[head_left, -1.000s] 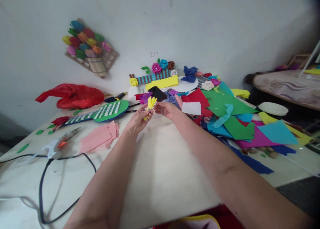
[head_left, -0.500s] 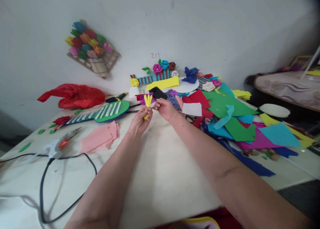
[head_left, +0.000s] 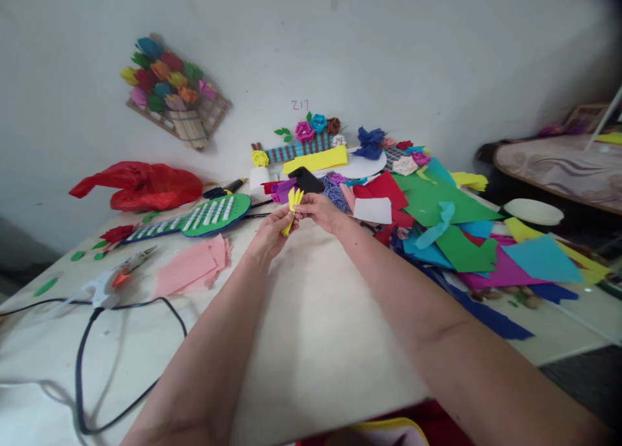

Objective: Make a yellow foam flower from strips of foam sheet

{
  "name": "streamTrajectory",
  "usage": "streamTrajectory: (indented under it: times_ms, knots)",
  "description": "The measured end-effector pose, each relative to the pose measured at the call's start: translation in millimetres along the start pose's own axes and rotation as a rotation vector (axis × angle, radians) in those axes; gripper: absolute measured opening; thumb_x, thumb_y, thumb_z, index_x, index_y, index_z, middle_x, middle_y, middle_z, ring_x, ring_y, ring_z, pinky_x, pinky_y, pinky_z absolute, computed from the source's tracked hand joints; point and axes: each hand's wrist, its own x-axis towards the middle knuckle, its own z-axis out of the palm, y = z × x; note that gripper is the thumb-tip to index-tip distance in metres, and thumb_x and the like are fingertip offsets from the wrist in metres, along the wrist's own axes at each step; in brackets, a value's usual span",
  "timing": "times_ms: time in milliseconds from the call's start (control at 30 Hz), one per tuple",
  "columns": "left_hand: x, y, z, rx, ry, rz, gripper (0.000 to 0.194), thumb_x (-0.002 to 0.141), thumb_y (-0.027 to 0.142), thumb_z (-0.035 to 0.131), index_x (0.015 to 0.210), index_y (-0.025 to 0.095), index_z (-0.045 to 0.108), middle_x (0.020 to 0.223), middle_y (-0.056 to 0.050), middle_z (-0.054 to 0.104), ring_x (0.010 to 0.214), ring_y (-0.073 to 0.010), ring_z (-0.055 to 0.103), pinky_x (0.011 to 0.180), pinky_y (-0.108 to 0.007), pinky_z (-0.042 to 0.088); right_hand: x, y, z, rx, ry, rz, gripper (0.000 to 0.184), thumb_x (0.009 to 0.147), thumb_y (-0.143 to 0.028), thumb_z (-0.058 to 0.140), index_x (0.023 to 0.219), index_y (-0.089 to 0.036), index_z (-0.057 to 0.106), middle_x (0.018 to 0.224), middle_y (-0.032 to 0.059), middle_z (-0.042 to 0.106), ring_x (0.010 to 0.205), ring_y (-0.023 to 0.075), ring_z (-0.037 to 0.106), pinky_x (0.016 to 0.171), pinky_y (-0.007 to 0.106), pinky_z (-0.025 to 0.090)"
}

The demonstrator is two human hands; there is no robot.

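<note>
Above the middle of the table, my left hand (head_left: 273,231) pinches the lower part of a yellow paper flower (head_left: 294,200), whose narrow petals fan upward. From the right, my right hand (head_left: 318,211) is closed with its fingertips at the flower's side, touching its petals. The flower's stem end pokes out below the left fingers. Behind the hands lie a black phone-like object (head_left: 306,179) and purple paper (head_left: 282,190).
On the left are a glue gun (head_left: 104,290) with a black cord, pink paper sheets (head_left: 187,264), a green guitar-shaped board (head_left: 217,214) and a red plastic bag (head_left: 155,187). Coloured paper sheets (head_left: 444,199) pile up on the right. A tulip decoration (head_left: 187,125) hangs on the wall.
My right hand has moved left from beside the flower and now touches its petals. The flower has tilted to the right in my left hand.
</note>
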Motion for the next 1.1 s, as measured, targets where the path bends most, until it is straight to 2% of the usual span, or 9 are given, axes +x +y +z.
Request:
streamTrajectory:
  times_ms: [200, 400, 600, 867, 1100]
  knots:
    - [-2.1, 3.3, -3.2, 0.052, -0.009, -0.044, 0.022, 0.062, 0.022, 0.067, 0.081, 0.01, 0.063, 0.076, -0.007, 0.064, 0.068, -0.0118, 0.058, 0.068, -0.025, 0.046, 1.1, 2.1, -3.8, -0.047, -0.001, 0.026, 0.025, 0.053, -0.024, 0.073, 0.068, -0.013, 0.056, 0.062, -0.0028, 0.057, 0.056, 0.0073, 0.052, 0.058, 0.023, 0.038]
    - [-1.1, 4.0, -3.6, 0.262, 0.065, -0.087, 0.033, 0.053, 0.023, 0.074, 0.081, 0.009, 0.064, 0.073, -0.006, 0.066, 0.059, -0.0098, 0.057, 0.061, -0.023, 0.045, -1.2, 3.3, -2.2, -0.156, -0.025, 0.045, 0.019, 0.055, -0.021, 0.071, 0.065, -0.013, 0.057, 0.057, -0.0034, 0.055, 0.051, 0.006, 0.048, 0.053, 0.022, 0.037]
    - [-4.1, 6.4, 2.8, 0.412, 0.088, -0.113, 0.031, 0.052, 0.029, 0.073, 0.074, 0.008, 0.064, 0.066, -0.006, 0.065, 0.054, -0.0105, 0.055, 0.054, -0.023, 0.043, -2.4, 2.6, -2.5, -0.283, -0.044, 0.087, 0.012, 0.058, -0.017, 0.066, 0.06, -0.014, 0.055, 0.051, -0.0036, 0.052, 0.046, 0.0067, 0.047, 0.049, 0.021, 0.037]
    - [-7.6, 5.0, 3.3, 0.399, 0.058, -0.241, 0.025, 0.053, 0.027, 0.069, 0.067, 0.009, 0.061, 0.062, -0.007, 0.063, 0.054, -0.0138, 0.057, 0.049, -0.023, 0.042, -3.2, 5.2, -5.5, -0.338, -0.079, 0.153, 0.012, 0.056, -0.013, 0.066, 0.061, -0.013, 0.055, 0.05, -0.0041, 0.053, 0.043, 0.0057, 0.044, 0.044, 0.02, 0.034]
    - [-7.1, 0.6, 3.7, 0.332, 0.09, -0.257, 0.023, 0.054, 0.023, 0.069, 0.069, 0.008, 0.061, 0.061, -0.008, 0.064, 0.052, -0.0146, 0.058, 0.051, -0.025, 0.044, -4.9, 2.9, -3.5, -0.329, -0.071, 0.167, 0.01, 0.055, -0.01, 0.062, 0.058, -0.013, 0.054, 0.046, -0.0044, 0.052, 0.04, 0.0054, 0.043, 0.042, 0.019, 0.032]
